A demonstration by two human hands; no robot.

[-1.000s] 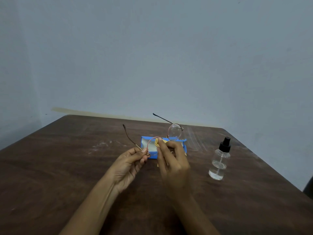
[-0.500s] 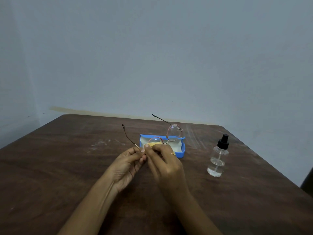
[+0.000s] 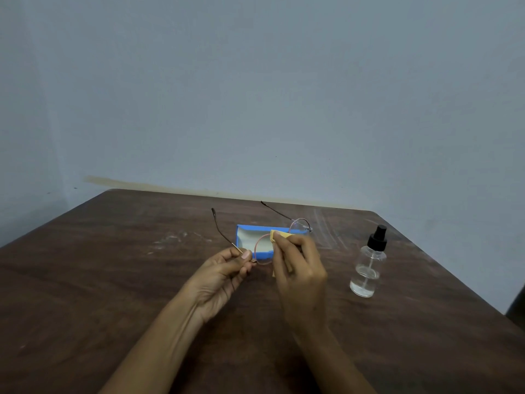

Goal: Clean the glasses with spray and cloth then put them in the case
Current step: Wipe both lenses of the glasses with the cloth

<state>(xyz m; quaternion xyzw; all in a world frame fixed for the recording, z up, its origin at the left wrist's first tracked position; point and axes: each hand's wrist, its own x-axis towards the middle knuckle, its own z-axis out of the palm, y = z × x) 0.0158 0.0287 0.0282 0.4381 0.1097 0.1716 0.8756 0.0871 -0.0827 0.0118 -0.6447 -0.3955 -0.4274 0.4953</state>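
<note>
Thin-rimmed round glasses [image 3: 262, 250] with their temples unfolded hang above the table's middle. My left hand [image 3: 224, 268] pinches them at the left hinge. My right hand [image 3: 298, 268] pinches a small yellow cloth [image 3: 278, 236] against the right edge of the left lens; most of the cloth is hidden by the fingers. Behind the glasses lies the open blue case [image 3: 247, 231] with a pale lining, partly covered by my hands. A clear spray bottle [image 3: 368, 265] with a black nozzle stands upright to the right of my right hand.
The dark wooden table [image 3: 113, 280] carries pale scuff marks at its middle left and far right. A bare grey wall rises right behind its far edge. A dark object [image 3: 518, 305] shows at the right frame edge.
My right hand with the cloth has slid from the left side of the lens back to its right edge. The left hand keeps its pinch at the hinge.
</note>
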